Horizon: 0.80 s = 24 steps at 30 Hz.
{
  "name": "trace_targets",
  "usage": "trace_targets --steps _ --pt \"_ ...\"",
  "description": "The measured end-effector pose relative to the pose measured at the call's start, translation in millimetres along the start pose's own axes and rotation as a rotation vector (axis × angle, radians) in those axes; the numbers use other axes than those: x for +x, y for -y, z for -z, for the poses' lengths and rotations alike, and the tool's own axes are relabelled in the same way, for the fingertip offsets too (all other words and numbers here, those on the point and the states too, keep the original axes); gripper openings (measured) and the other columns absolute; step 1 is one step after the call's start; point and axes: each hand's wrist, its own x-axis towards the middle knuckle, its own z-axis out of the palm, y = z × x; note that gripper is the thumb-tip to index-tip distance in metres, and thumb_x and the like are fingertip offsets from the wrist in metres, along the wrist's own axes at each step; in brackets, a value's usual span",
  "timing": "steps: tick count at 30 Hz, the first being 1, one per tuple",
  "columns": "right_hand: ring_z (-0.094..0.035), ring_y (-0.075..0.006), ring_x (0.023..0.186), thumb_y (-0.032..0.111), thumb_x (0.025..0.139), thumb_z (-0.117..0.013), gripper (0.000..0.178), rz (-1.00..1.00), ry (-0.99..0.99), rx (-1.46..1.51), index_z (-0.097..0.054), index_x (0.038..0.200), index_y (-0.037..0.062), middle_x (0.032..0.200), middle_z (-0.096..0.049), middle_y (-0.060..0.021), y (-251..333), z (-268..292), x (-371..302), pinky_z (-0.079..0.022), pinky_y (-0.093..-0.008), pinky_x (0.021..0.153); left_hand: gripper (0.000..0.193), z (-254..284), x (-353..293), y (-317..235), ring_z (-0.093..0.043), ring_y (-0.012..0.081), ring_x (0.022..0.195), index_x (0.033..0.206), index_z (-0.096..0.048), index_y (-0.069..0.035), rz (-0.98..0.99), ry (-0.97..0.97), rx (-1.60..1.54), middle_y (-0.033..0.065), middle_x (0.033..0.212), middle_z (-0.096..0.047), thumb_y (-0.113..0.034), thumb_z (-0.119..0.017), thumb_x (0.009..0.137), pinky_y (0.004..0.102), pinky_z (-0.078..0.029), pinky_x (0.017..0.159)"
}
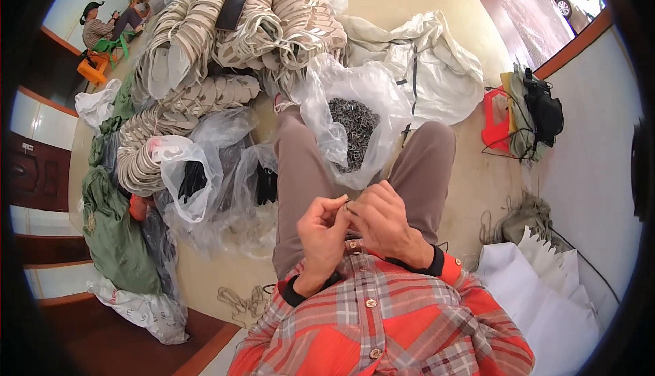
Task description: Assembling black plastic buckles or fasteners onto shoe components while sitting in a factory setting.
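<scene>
Seated on the floor with knees spread, the person holds both hands together over the lap, near the chest. The left hand (322, 229) is curled, thumb and forefinger pinched on a small dark metal piece (347, 204), which sits right at the fingertips where the two hands meet. The right hand (383, 220) is curled over it from the right, its fingers closed against the same piece; how much of it each hand grasps is too small to tell. Just beyond the hands, between the knees, lies an open clear plastic bag (355, 89) filled with a heap of dark metal pieces (351, 127). To the left stand more clear bags (205, 171) with dark items inside, and farther off a large pile of pale sandal soles with straps (232, 35). A white sack (437, 55) lies far right. As I judge it, fine work of this sort goes best with the piece kept close over the lap, pinched firmly by one hand while the other works it, so that a slip drops it onto the legs and not the floor. Another person sits at the far left on a green stool (109, 45).
</scene>
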Motion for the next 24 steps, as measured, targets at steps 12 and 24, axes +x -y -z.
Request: trace_targets --steps 12,24 --pt "-0.054 -0.0262 0.088 0.001 0.059 -0.07 0.034 -0.144 -0.055 0.102 -0.058 0.091 0.0047 0.097 -0.056 -0.0078 2 19 7 -0.043 -0.0382 0.077 0.024 26 2 -14 -0.062 0.0146 0.081 0.112 -0.053 0.004 0.118 0.264 -0.095 0.0106 0.095 -0.062 -0.007 -0.048 0.091 0.0254 -0.051 0.073" --pt "-0.055 -0.0125 0.091 0.004 0.083 -0.06 0.018 -0.773 0.167 0.912 -0.053 0.099 0.0009 0.099 -0.054 -0.0046 2 7 -1 -0.047 -0.0269 0.079 0.027 40 11 -19 -0.057 0.0091 0.074 0.109 -0.056 0.001 0.205 0.317 -0.014 0.0053 0.09 -0.061 0.0 -0.058 0.082 0.0226 -0.047 0.067"
